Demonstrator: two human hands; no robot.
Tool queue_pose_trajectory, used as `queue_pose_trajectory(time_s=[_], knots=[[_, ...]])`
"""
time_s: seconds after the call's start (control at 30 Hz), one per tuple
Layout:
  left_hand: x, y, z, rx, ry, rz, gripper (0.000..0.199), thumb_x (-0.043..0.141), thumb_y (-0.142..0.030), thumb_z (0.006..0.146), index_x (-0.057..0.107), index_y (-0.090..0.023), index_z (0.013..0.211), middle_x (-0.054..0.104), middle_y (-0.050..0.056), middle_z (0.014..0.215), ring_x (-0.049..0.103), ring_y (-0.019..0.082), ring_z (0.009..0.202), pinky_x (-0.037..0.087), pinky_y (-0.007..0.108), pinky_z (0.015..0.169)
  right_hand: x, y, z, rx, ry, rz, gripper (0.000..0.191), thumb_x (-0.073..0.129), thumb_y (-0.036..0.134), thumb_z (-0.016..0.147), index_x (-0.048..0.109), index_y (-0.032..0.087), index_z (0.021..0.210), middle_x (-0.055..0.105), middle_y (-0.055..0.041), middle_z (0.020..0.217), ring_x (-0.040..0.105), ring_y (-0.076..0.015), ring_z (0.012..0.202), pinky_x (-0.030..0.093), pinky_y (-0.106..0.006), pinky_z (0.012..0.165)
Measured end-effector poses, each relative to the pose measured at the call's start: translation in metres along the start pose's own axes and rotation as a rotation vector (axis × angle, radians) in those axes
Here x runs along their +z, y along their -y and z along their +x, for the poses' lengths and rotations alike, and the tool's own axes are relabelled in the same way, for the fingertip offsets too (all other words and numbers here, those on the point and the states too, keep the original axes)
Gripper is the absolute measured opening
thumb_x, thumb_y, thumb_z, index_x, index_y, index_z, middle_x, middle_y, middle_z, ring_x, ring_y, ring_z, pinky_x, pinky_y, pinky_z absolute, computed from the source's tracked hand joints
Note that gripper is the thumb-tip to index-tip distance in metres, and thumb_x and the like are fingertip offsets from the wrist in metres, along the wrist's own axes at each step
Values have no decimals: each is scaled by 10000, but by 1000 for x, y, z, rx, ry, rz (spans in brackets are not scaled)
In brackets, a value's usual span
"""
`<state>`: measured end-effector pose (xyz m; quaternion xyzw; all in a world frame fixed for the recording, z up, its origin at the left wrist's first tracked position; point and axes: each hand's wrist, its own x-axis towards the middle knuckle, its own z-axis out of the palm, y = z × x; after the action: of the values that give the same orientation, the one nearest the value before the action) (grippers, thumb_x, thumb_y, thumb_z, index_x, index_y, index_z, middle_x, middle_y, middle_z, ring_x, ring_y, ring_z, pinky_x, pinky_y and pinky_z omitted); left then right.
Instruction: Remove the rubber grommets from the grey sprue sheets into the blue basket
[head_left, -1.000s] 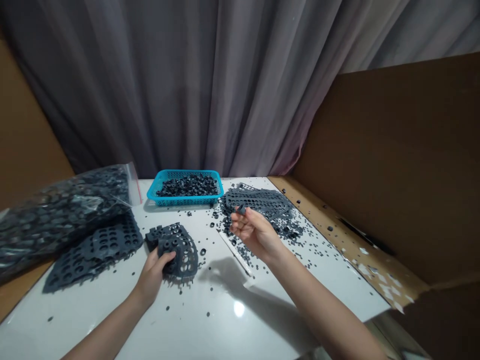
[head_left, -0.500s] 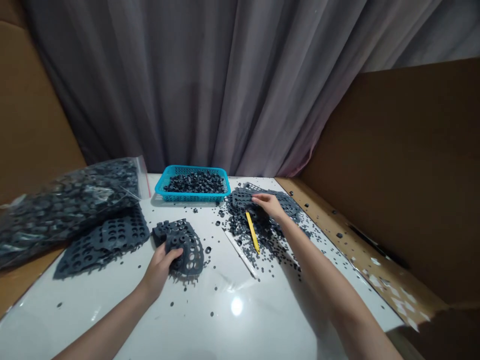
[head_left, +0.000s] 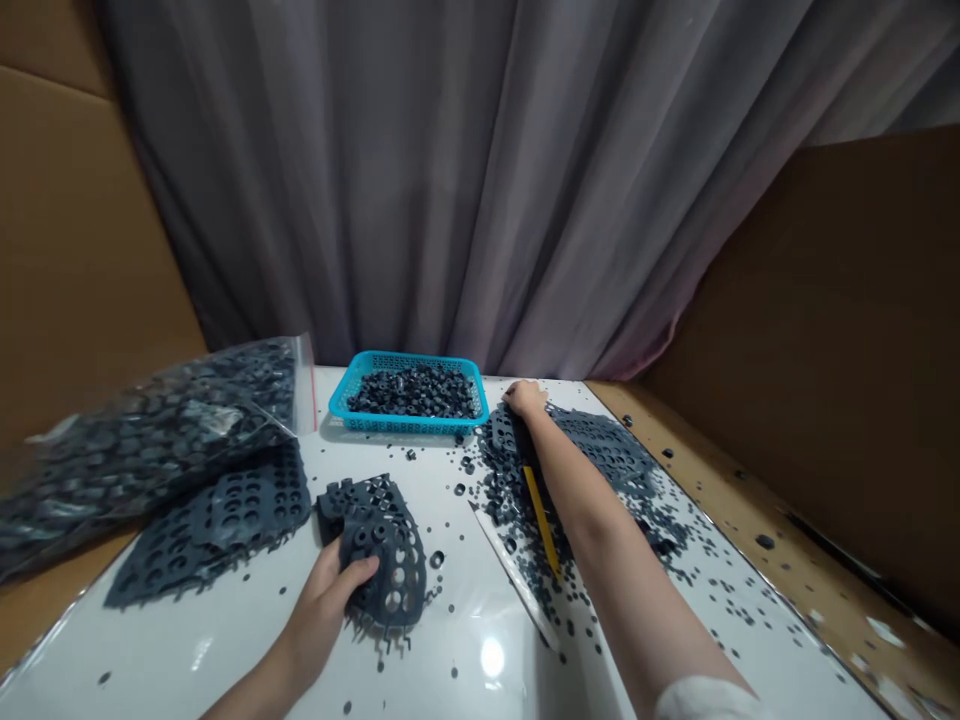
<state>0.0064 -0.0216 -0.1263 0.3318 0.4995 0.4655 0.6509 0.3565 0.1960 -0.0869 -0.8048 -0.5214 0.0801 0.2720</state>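
Observation:
My left hand (head_left: pixel 334 595) is closed on a dark perforated rubber sheet (head_left: pixel 397 570), thumb on top, its stringy lower edge hanging near the white table. My right hand (head_left: pixel 526 396) reaches to the back of the pile of dark perforated sheets (head_left: pixel 604 445), just right of the blue basket. Its fingers are bent together at the pile's back left edge; what they hold, if anything, is too small to make out. Under the right forearm lies a yellow tool (head_left: pixel 541 520), with a white strip (head_left: pixel 514 575) to its left.
The blue basket (head_left: pixel 409 425) holds small black pieces. At the left, a clear bag (head_left: pixel 165 430) of black parts rests partly over more perforated sheets (head_left: pixel 225 510). Small black bits (head_left: pixel 667 535) are scattered on the right. Cardboard walls and a grey curtain surround the table.
My right hand has moved back to the far edge of the pile, beside the basket. My left hand still grips its sheet. The whole view has shifted slightly.

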Motion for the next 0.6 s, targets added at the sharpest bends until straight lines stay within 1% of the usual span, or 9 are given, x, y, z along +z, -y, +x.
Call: queue_pose_trajectory(time_s=[0.07,0.13,0.2,0.27,0.33,0.4,0.43,0.5,0.6], knots=[[-1,2,1,-6,16,-9,403,743,-371,586,660,-162,920,707,56,847,636,267,835,506,307,694,-1,0,-1,-16,-13,60,53,673,149,662,694,158,710,681,-128,973,527,-296,1083,316,-498,957],[-3,3,1,-9,31,-13,402,738,-373,605,650,-166,939,705,52,857,636,265,844,504,310,713,-7,2,-8,-55,-16,153,100,643,186,699,684,156,786,686,-117,943,583,-251,993,390,-428,910],[-4,3,2,-13,35,-13,402,742,-369,605,643,-170,940,706,47,853,635,265,858,501,303,716,-16,6,-24,-112,-4,263,194,618,241,734,655,141,895,693,-106,923,625,-204,891,456,-351,834],[-3,2,1,-22,35,-11,407,748,-367,596,641,-169,935,706,45,847,632,266,865,500,295,706,-27,12,-48,-173,13,370,287,621,297,737,615,135,974,695,-91,931,642,-176,848,489,-303,776],[-1,-1,-1,-22,35,-10,402,749,-362,591,642,-164,924,707,46,840,631,265,866,499,288,695,-40,21,-79,-239,34,518,353,660,339,701,587,159,996,694,-69,943,646,-163,843,504,-289,757],[1,-5,-3,-16,45,-7,376,739,-354,606,642,-160,913,707,45,828,632,255,843,499,285,688,-55,30,-112,-317,108,874,427,754,320,599,581,172,960,693,-63,895,647,-175,817,512,-319,755],[3,-6,-4,-13,50,-7,362,735,-347,612,641,-160,908,706,41,819,633,246,821,499,283,680,-63,35,-128,-333,147,975,451,785,299,559,576,182,942,690,-49,862,645,-170,790,514,-324,749],[5,-9,-6,-6,58,-10,338,733,-333,617,639,-162,893,703,31,798,630,226,784,499,275,664,-80,45,-156,-360,186,1055,475,805,256,538,566,196,944,680,-31,834,634,-154,752,510,-324,743],[6,-10,-6,20,51,-19,329,747,-319,594,634,-163,861,700,21,774,623,208,771,494,253,647,-102,58,-191,-400,170,1047,487,808,224,538,560,205,957,656,-10,782,616,-147,736,499,-326,741]])
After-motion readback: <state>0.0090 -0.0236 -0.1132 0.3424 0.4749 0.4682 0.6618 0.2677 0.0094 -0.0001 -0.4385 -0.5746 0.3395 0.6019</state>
